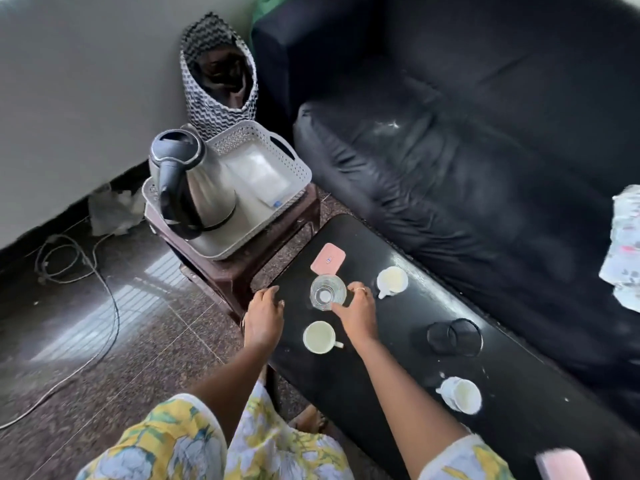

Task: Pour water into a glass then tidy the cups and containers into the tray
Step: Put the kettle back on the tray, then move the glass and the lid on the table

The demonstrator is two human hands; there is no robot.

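The right hand (358, 311) grips the glass (327, 293), thumb and curled fingers against its near and right sides, close to the bench (381, 362) end beside the stool (235, 271). The left hand (265, 315) rests on that end's near corner with loose fingers, holding nothing. A pink card (328, 259) touches the glass's far side. One cup (318, 337) stands between the wrists, another (392, 279) by the sofa-side edge, and a third (462, 396) near the two black containers (453, 337). Bare bench lies between the glass and those containers. The tray (301, 168) sits on the stool, with the kettle (201, 188) filling its left half.
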